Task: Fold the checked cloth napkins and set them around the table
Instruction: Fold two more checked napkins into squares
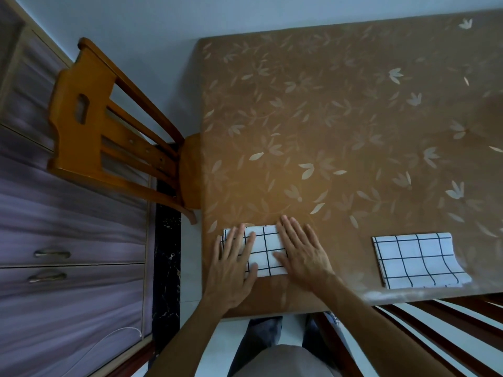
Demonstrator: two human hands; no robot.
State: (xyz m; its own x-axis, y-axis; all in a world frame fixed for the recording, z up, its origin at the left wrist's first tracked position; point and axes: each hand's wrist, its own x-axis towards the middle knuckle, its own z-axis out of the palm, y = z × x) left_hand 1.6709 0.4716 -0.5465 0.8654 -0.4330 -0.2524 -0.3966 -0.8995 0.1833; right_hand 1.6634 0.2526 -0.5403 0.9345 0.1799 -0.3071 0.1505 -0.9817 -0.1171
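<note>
1. The tabletop (pixel 340 118) has a brown cover with a pale leaf pattern. The person stands at its near edge, close to the near left corner.
2. A folded checked napkin (pixel 268 248), white with dark grid lines, lies flat at that corner with its long side along the near edge.
3. The left hand (pixel 234 263) rests palm down on the napkin's left part, fingers straight and slightly spread. It presses the cloth and grips nothing.
4. The right hand (pixel 302 251) lies flat over the napkin's right end, fingers straight and pointing away from the person. The thumb is on the cloth, and this hand grips nothing either.
5. A strip of the grid pattern shows between the two hands.
6. A second checked napkin (pixel 416 261), also folded, lies further right along the same near edge. It is well apart from the first, and neither hand touches it. Its right side bows in this wide view; I cannot tell whether it lifts off the surface.
7. A wooden chair (pixel 109 137) stands at the table's left side, its seat partly under the edge.
8. Behind that chair is a cabinet (pixel 68 213) with purple-grey drawer fronts and metal handles (pixel 51 253).
9. The dark slats of another chair (pixel 435 322) show at lower right, beside the person's legs.
</note>
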